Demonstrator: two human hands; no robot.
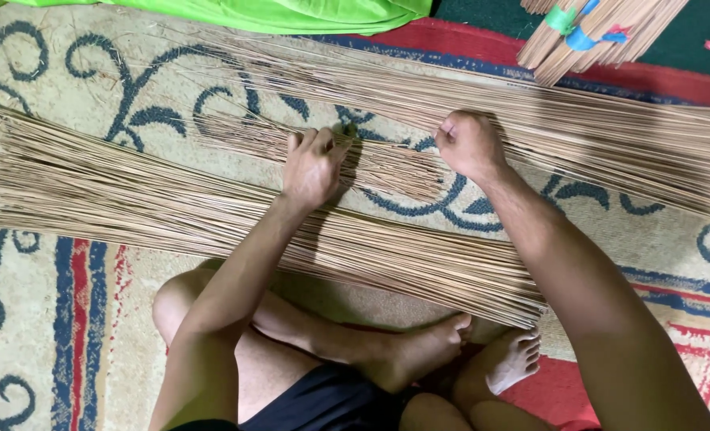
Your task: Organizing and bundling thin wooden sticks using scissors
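Observation:
I sit cross-legged on a patterned carpet (27,319). My left hand (313,166) rests fingers-down on a small loose pile of thin tan sticks (387,164) in the middle, its fingers curled around a few of them. My right hand (468,144) is closed in a fist, pinching sticks at the edge of the long far pile of sticks (610,136). A wide near pile of sticks (131,203) lies across the carpet between my hands and my legs, reaching my feet (450,347).
A tied bundle of sticks (594,32) with green and blue bands lies at the top right on a dark green floor. A bright green cloth (275,14) lies along the top edge.

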